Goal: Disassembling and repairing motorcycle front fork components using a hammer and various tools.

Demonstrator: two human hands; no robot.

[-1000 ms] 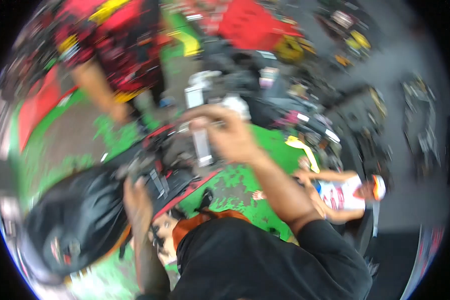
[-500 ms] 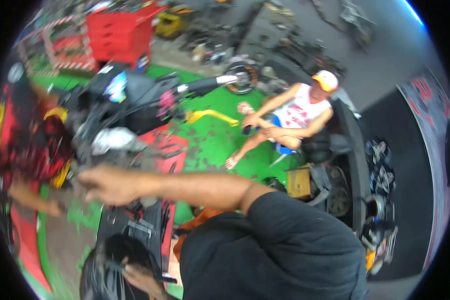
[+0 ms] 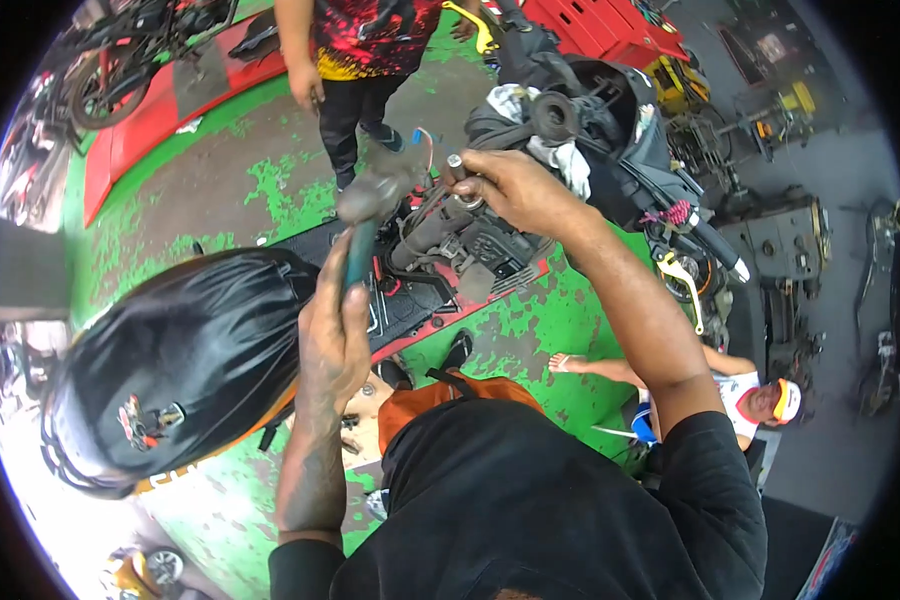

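My left hand (image 3: pixel 332 345) is wrapped round the green handle of a hammer (image 3: pixel 368 200), whose metal head is raised and slightly blurred. To the right of it, my right hand (image 3: pixel 515 190) grips a short metal rod (image 3: pixel 456 163) with a round, shiny end pointing up. The rod stands over the motor parts (image 3: pixel 470 245) of a partly dismantled motorcycle, and the hammer head is apart from it. Where the rod's lower end meets the parts is hidden by my fingers. Beneath the hammer lies a black mat (image 3: pixel 410 310) with tools on it.
A black-covered motorcycle seat (image 3: pixel 190 350) is close on my left. Ahead stands a person in a red and black shirt (image 3: pixel 375 40); at the right sits another in a white cap (image 3: pixel 788 400). Motorcycle bodywork (image 3: pixel 610 110), a red cabinet (image 3: pixel 610 30) and a red ramp (image 3: pixel 185 95) surround the area.
My view has swung round to the left. My right arm, stretched out before, is now bent with the rod in its hand. The hammer in my left hand has come up into view.
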